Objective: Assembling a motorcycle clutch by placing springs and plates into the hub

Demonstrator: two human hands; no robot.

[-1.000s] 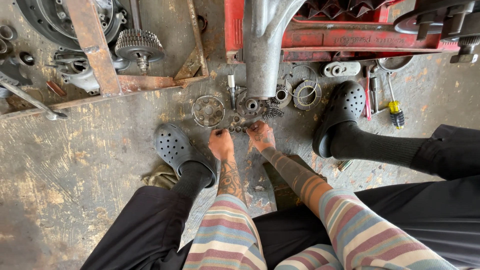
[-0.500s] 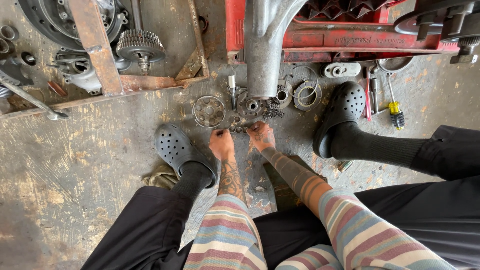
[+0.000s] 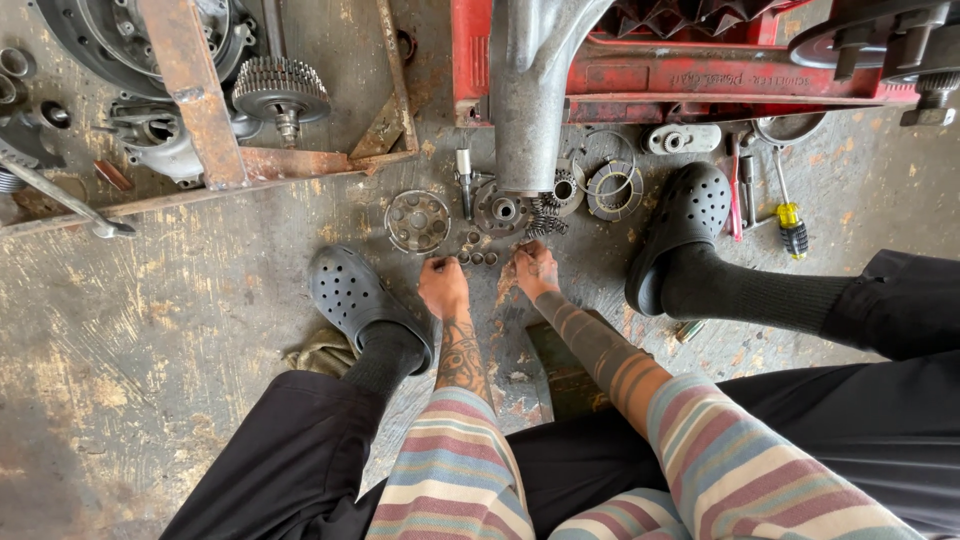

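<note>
Left hand [image 3: 443, 283]: knuckles up, fingers curled down onto the concrete floor [image 3: 150, 330], fingertips at a cluster of small round metal parts [image 3: 477, 256]; whether any is pinched cannot be told. Right hand [image 3: 536, 268]: fingers bent down just right of the same cluster, touching the floor or a small piece there; grip not legible. Small round metal parts: lying on the floor between the two hands and the larger pieces beyond. Beyond, near to far: perforated round plate [image 3: 417, 220] left of centre; hubbed disc [image 3: 500, 211] beside it; coil springs [image 3: 545, 222] touching its right side; flat ring [image 3: 614, 190] further right. Grey cast metal column [image 3: 530, 90] stands over the hubbed disc, closing the far side; red machine body [image 3: 680, 70] behind it. Rusty steel frame [image 3: 240, 165] at far left, with a toothed gear [image 3: 281, 90] inside it. Left clog [image 3: 350, 295] close beside the left hand; right clog [image 3: 685, 225] well to the right of the right hand. Yellow-handled screwdriver [image 3: 790, 215] and red-handled tool [image 3: 735, 190] past the right clog. Open floor: a narrow strip between the clogs, bounded by the parts ahead; broad bare concrete at lower left
</note>
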